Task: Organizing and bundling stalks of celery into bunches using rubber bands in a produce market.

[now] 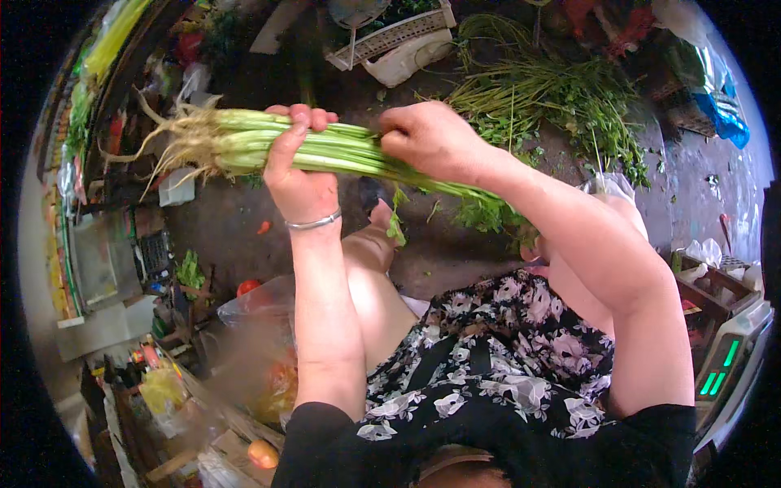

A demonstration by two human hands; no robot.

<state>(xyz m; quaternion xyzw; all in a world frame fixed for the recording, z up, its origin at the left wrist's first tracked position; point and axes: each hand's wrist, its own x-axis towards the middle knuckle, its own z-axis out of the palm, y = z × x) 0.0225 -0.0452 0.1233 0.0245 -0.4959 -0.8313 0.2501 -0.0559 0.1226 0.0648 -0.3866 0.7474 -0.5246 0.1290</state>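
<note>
A bunch of green celery (348, 152) lies level across the view above my knees, with pale, stringy roots (186, 137) at its left end. My left hand (302, 161) is wrapped around the thick lower stalks close to the roots, thumb on the near side. A silver bangle (314, 221) circles that wrist. Farther along the bunch, my right hand (430, 140) is closed at the stalks, with its fingers curled in a fist; the exact stems in its grip are hidden. Leafy tops (488, 212) hang beneath my right forearm, and one leafy sprig (396, 216) dangles below the stalks.
Loose stems and leaves (549, 104) are heaped on the dark floor ahead. A white plastic crate (396, 39) stands beyond. At right is a digital scale (723, 366) beside a wooden crate (714, 287). On the left are a clear plastic bag (259, 302) and shelves of goods (58, 244).
</note>
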